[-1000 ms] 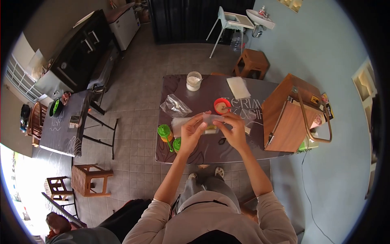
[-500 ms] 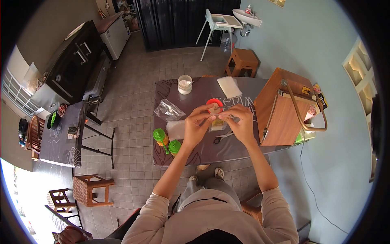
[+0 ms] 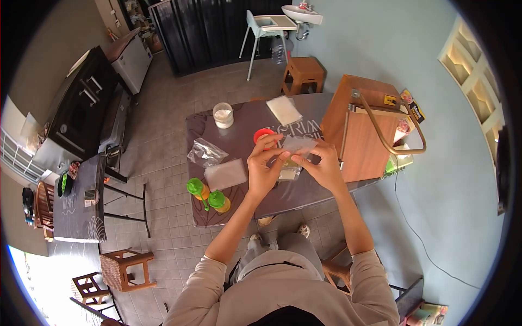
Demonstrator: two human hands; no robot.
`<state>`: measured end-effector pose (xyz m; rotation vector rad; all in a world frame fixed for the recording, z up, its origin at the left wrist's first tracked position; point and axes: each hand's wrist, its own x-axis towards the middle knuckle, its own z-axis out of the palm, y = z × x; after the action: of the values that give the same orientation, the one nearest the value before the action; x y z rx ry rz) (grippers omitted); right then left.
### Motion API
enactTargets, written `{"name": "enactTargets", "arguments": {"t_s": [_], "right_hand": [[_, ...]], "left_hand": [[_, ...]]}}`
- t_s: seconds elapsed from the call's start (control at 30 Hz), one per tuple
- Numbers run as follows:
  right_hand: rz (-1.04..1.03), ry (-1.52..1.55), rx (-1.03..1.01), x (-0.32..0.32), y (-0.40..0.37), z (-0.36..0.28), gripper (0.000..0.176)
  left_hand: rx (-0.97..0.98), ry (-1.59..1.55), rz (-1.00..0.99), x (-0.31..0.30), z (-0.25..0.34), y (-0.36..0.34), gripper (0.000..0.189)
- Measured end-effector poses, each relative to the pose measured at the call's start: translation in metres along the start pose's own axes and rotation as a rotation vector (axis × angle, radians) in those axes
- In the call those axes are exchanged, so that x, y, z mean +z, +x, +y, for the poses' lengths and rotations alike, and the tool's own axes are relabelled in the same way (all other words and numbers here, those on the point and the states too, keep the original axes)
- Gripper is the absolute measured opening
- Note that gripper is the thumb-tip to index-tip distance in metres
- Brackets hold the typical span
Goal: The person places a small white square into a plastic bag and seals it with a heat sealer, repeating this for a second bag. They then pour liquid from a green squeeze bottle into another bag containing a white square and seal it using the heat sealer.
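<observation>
Both hands are raised over the table, fingertips close together. A small translucent plastic piece, perhaps a little bag, is pinched between them. My left hand closes its thumb and forefinger on its left edge. My right hand grips the right side with thumb and fingers. Behind my left fingers sits a red round container, partly covered. Below the hands lies a clear packet with yellowish contents, partly hidden. A stack of translucent sheets lies left of my left hand.
A jar of white powder, a pale stack and a crumpled clear bag are on the table. Two green-capped bottles stand at the front left. A wooden cabinet rises at the right end, by the wall.
My view has shifted, so the table appears farther left. A translucent plastic piece now spreads between my fingers, where a small pale item and a thin utensil showed over the red container.
</observation>
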<state>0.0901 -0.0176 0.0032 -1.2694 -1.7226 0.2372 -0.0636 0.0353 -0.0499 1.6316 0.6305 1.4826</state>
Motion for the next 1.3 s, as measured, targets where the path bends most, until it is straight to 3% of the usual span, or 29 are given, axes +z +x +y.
{"name": "enactTargets", "arguments": {"t_s": [0.1,0.27,0.37,0.43,0.53,0.57,0.7,0.77,0.87,1.0,1.2,1.27,1.3], "right_hand": [[0.021,-0.046,-0.021,-0.021,-0.008,0.017,0.014],[0.064,0.156,-0.030,-0.061,-0.019,0.042,0.016],[0.041,0.205,0.045,-0.093,-0.025,0.054,0.016],[0.024,0.243,0.060,-0.113,-0.029,0.068,0.016],[-0.012,0.262,0.057,-0.147,-0.032,0.088,0.016],[-0.041,0.241,0.035,-0.157,-0.032,0.095,0.016],[-0.075,0.340,-0.011,-0.185,-0.034,0.117,0.017],[-0.172,0.277,0.121,-0.199,-0.035,0.124,0.018],[-0.156,0.183,0.004,-0.207,-0.035,0.131,0.018],[-0.193,0.156,0.055,-0.212,-0.031,0.126,0.016],[-0.171,0.023,-0.142,-0.214,-0.023,0.130,0.012],[-0.093,-0.153,-0.196,-0.215,-0.022,0.131,0.005],[-0.091,-0.158,-0.196,-0.215,-0.022,0.131,0.005]], "left_hand": [[0.009,-0.008,-0.044,0.026,0.006,0.002,0.013],[0.019,0.070,-0.097,0.075,0.010,0.002,0.010],[-0.083,-0.078,-0.095,0.111,0.000,-0.011,0.021],[-0.273,-0.387,-0.167,0.135,-0.001,-0.022,0.036],[-0.280,-0.255,-0.218,0.177,-0.019,-0.045,0.041],[-0.273,-0.301,-0.180,0.192,-0.023,-0.050,0.031],[-0.393,-0.455,-0.149,0.235,-0.037,-0.067,0.025],[-0.419,-0.506,-0.120,0.251,-0.029,-0.070,0.022],[-0.435,-0.477,-0.113,0.263,-0.028,-0.074,0.022],[-0.446,-0.471,-0.091,0.267,-0.028,-0.073,0.021],[-0.403,-0.511,-0.134,0.265,-0.035,-0.064,0.027],[-0.208,-0.393,0.028,0.268,-0.029,-0.058,0.037],[-0.206,-0.397,0.025,0.266,-0.026,-0.053,0.037]]}}
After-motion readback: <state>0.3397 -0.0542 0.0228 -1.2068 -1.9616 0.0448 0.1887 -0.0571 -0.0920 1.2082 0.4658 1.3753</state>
